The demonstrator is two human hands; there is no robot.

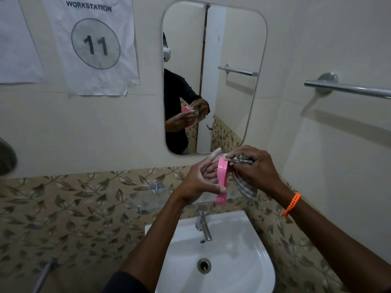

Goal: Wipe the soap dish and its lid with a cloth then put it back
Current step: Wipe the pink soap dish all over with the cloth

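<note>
Pink soap dish (222, 182) held edge-on above sink (249, 261), tap (203, 226).

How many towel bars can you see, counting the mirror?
2: one real towel bar on the right wall, and one reflected towel bar inside the mirror, likely the same bar's reflection.

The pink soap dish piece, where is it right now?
In the head view, the pink soap dish piece is held on edge in the left hand, above the sink, with the right hand pressing the cloth against it.
</note>
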